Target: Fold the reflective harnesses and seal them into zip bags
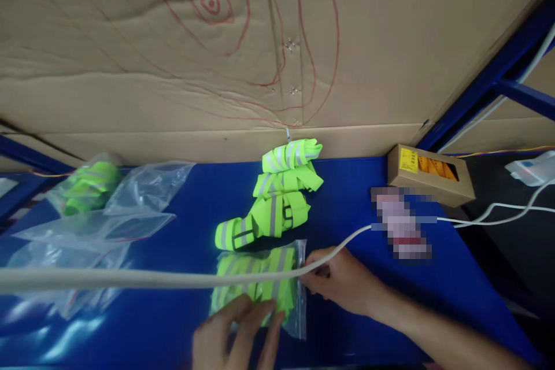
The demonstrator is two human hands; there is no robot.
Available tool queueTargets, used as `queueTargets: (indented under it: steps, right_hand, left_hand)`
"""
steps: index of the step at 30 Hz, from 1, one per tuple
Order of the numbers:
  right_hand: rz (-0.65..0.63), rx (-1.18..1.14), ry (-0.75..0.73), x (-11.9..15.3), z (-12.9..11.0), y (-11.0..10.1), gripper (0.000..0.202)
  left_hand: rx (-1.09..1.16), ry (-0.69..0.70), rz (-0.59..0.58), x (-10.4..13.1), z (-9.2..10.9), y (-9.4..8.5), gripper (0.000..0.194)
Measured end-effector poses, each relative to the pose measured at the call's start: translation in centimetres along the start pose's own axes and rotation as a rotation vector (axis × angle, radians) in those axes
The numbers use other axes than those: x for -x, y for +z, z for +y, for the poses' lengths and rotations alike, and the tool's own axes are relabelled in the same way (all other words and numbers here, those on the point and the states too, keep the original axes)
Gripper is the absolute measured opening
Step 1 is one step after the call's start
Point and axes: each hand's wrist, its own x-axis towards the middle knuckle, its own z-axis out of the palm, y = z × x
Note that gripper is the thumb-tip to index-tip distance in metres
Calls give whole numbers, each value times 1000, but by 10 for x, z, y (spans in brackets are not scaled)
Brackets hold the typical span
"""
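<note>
Item: 1 clear bag [300, 319] of neon-green bands [277, 257] with grey stripes, flat on the blue table [347, 199], at the near edge of the frame, mouth strip apparently to the right.

Right hand [342, 280]: thumb and fingertips drawn close, pinching the bag's right edge; probably placed there to control the strip.

Left hand [236, 332]: fingers bent and slightly spread, tips over the bag's lower side, seemingly to steady it. Whether they grip film or only press cannot be told.

Loose stock: 3 rolled green bundles [281, 219] in a rough column beyond the bag, likely kept within reach.

Left side: 1 bag with green contents [91, 185]; several flat clear bags [147, 188], overlapping, count uncertain, perhaps set aside as a supply.

Right side: 1 cardboard box [407, 170], yellow label, orange contents; 1 pixelated object [401, 225], identity unreadable.

Obscured: a white cable [173, 278] crosses in front of the bag and hides a strip of it. The left thumb is out of sight; that hand's lower part is cut off by the frame.
</note>
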Motion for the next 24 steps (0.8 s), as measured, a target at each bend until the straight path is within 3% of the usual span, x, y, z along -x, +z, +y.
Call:
queueTargets:
  steps: [2,6,16,20,24]
  right_hand:
    - [-68,-48,64,-1,-1,-5,6]
    - [-146,-243,194,-6,5,-6,17]
    - [-164,-219,197,-6,13,0,25]
    - [-167,-205,125,-6,14,1,24]
    - [-195,-253,89,-7,13,0,31]
  left_hand:
    - [-1,-20,-34,-6,15,13,29]
    - [10,-3,-24,-20,30,28,24]
    - [105,-117,-106,-19,48,13,19]
    - [34,-103,-170,-22,45,15,18]
    - [121,-41,-216,-30,30,14,12]
